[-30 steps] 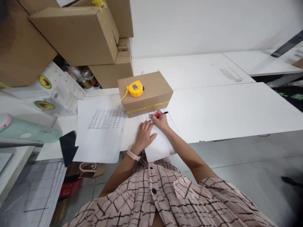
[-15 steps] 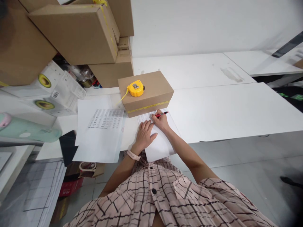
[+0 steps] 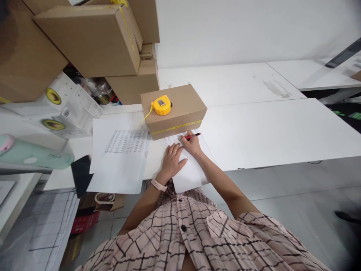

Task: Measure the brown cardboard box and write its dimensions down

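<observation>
My right hand is closed round a red and black pen, its tip side over the printed part of a paper sheet. Flat on the same sheet lies my left hand, fingers spread, with a pink band on the wrist. Just beyond both hands sits a closed cardboard box with yellow tape along its front; it stands over the sheet's far edge. A yellow tape measure rests on the box, a little of its blade hanging over the left side.
Printed sheets lie to the left, beside a dark phone-like slab and a mint green bottle. Large cardboard boxes and white avocado-printed boxes are stacked at the back left. The white table extends right.
</observation>
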`<state>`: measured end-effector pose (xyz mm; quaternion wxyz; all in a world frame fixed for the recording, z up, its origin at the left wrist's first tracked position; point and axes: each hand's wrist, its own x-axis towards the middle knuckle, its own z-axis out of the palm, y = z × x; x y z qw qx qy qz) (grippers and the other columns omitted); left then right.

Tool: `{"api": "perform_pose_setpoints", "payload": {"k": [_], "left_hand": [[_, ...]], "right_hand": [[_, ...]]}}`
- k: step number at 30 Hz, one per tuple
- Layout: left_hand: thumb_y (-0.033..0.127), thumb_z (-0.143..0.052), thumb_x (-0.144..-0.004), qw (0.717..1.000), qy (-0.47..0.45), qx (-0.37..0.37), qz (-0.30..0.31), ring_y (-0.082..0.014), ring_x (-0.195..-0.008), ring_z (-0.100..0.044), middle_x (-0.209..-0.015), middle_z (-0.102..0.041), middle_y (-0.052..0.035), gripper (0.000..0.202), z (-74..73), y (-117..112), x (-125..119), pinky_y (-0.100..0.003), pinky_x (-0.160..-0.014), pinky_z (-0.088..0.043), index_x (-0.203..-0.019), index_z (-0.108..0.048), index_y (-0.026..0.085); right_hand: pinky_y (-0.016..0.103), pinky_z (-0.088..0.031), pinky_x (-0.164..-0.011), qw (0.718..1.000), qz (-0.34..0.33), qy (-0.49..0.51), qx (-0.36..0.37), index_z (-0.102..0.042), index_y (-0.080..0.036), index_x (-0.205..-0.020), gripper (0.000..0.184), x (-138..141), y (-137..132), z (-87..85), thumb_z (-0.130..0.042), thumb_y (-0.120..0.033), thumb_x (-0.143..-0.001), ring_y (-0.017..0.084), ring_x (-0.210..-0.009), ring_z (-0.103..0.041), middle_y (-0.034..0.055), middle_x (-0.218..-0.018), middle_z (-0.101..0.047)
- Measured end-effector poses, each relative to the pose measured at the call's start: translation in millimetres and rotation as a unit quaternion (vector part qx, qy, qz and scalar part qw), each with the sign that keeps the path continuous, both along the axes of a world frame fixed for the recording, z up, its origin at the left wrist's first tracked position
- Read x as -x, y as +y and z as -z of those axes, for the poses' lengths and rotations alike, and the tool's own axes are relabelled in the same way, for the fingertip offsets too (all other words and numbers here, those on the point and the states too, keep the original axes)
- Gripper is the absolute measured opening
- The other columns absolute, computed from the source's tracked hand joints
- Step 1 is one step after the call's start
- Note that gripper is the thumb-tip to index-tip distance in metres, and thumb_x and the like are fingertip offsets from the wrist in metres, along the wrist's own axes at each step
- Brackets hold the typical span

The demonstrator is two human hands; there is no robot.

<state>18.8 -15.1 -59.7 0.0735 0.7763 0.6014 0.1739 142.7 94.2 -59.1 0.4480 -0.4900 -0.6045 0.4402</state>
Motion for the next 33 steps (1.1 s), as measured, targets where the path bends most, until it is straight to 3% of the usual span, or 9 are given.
{"api": "perform_pose_setpoints", "payload": {"k": [33], "left_hand": [[0.044,-0.053,-0.098,1.000,0.000,0.002,0.001,-0.0336,-0.151,-0.034,-0.159,-0.043,-0.0155,0.056,0.2,-0.7,0.0,-0.056,-0.125,-0.024,-0.145,-0.046,0.015]], "right_hand": [[0.027,-0.033,-0.055,1.000,0.020,0.010,-0.010,-0.042,-0.024,-0.066,0.024,0.7,2.4,3.7,-0.060,-0.036,-0.076,0.011,-0.055,-0.038,-0.0059,-0.058,-0.044]]}}
